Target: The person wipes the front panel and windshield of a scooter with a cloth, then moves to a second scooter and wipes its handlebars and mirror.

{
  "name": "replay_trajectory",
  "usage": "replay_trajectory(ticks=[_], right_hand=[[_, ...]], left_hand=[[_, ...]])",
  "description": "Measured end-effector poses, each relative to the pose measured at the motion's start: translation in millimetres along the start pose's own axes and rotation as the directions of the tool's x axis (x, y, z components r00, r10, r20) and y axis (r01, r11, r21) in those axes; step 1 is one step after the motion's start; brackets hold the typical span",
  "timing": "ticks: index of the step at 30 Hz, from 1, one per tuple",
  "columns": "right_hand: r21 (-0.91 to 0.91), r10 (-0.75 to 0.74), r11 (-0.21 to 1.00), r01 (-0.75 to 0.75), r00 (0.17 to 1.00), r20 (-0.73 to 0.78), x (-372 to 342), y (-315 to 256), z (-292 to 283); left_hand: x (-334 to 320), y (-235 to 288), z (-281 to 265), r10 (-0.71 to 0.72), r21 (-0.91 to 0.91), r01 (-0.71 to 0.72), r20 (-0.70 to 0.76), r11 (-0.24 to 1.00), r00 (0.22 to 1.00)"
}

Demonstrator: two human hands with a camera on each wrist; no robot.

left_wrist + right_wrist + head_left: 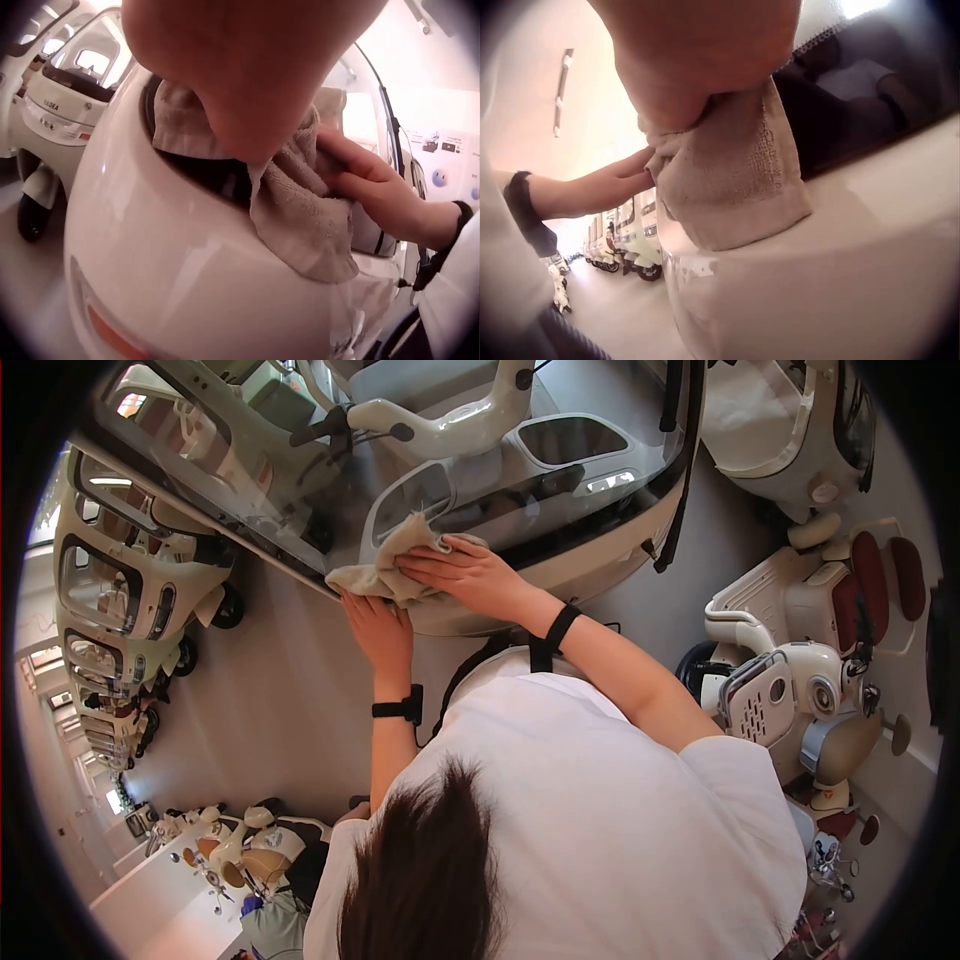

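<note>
Pressing with outstretched fingers, right hand (465,572) lies atop rumpled beige terry cloth (731,172); left hand (380,642) meets its edge, fingertips hidden, can't tell grip. Cloth probably light, soft, floppy; best pinched at folds between hands. Under hands, glossy cream vehicle body (150,225), likely slick; dark glass (851,105) beyond right fingers.

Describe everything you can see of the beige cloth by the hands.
The beige-grey, rectangular-looking fabric cloth has a looped, towel-like texture and a smoother border. Creased and bunched, it drapes from the dark, shiny window glass onto the glossy cream vehicle body. The person's bare right hand presses on it; the bare left hand touches its near edge. Dampness cannot be told.
</note>
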State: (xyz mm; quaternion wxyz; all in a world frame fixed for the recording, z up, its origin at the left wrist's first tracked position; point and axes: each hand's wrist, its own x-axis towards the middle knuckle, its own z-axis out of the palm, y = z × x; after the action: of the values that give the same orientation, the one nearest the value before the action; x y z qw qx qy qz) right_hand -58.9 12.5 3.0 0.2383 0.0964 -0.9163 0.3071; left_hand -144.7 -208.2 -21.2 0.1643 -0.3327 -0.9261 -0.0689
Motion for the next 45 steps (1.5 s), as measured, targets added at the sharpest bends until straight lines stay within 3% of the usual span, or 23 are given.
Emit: replay_trajectory(ticks=[4,8,13,16,17,18,22,24,26,27,29,30,32,42,45], right_hand=[[-0.033,-0.092,0.995,0.094,0.994,0.062,-26.6,5.9,19.9],[0.048,-0.059,0.997,0.053,0.990,0.129,-59.4,17.4,44.1],[0.048,0.076,0.995,-0.092,0.962,0.261,-90.3,17.5,15.8],[0.025,0.186,0.981,-0.194,0.967,0.176,-104.1,13.5,-16.8],[-0.045,0.235,0.971,-0.233,0.920,0.315,-119.4,24.1,-15.7],[-0.053,0.245,0.969,-0.241,0.919,0.310,-129.9,28.3,-18.3],[-0.045,0.335,0.942,-0.333,0.924,0.186,-158.6,41.3,-36.0],[-0.069,0.349,0.937,-0.342,0.924,0.154,-169.5,45.7,-44.3],[0.028,0.356,0.934,-0.355,0.934,-0.030,-181.9,54.1,-52.1],[0.027,0.351,0.936,-0.350,0.936,-0.032,-187.4,55.2,-56.5],[0.066,0.561,0.825,-0.562,0.799,-0.216,-199.4,55.3,-63.9],[0.067,0.560,0.826,-0.560,0.800,-0.217,-204.4,59.9,-68.9],[0.044,0.641,0.741,-0.670,0.686,-0.344,-211.1,71.7,-75.7],[0.141,0.667,0.716,-0.683,0.611,-0.425,-234.6,73.0,-52.9],[0.205,0.747,0.632,-0.748,0.517,-0.418,-250.4,73.6,-39.6]], left_hand=[[-31.3,-4.1,9.6,0.004,-0.055,-0.001,0.058,0.998,0.998],[-58.4,-5.1,21.2,0.062,-0.109,-0.047,0.136,0.993,0.989],[-73.9,16.4,25.7,0.117,-0.166,-0.080,0.227,0.983,0.967],[-75.6,35.6,22.2,0.166,-0.230,-0.108,0.251,0.967,0.954],[-74.9,42.2,20.1,0.172,-0.255,-0.108,0.246,0.961,0.954],[-73.6,47.7,18.5,0.175,-0.279,-0.105,0.239,0.955,0.955],[-66.3,56.2,15.2,0.215,-0.240,-0.156,0.242,0.958,0.946],[-53.5,61.8,8.7,0.341,-0.265,-0.275,0.252,0.924,0.906],[-42.7,66.5,7.1,0.389,-0.289,-0.317,0.239,0.903,0.890],[-37.7,68.8,7.4,0.440,-0.318,-0.360,0.229,0.877,0.868],[-28.9,73.4,7.3,0.481,-0.352,-0.389,0.227,0.851,0.847],[-24.8,76.6,5.8,0.522,-0.389,-0.415,0.227,0.822,0.822],[-18.4,85.3,3.0,0.552,-0.418,-0.427,0.242,0.802,0.798],[10.6,133.6,9.9,0.754,-0.550,-0.554,0.239,0.625,0.612],[22.7,147.2,9.8,0.813,-0.567,-0.603,0.241,0.561,0.530]])
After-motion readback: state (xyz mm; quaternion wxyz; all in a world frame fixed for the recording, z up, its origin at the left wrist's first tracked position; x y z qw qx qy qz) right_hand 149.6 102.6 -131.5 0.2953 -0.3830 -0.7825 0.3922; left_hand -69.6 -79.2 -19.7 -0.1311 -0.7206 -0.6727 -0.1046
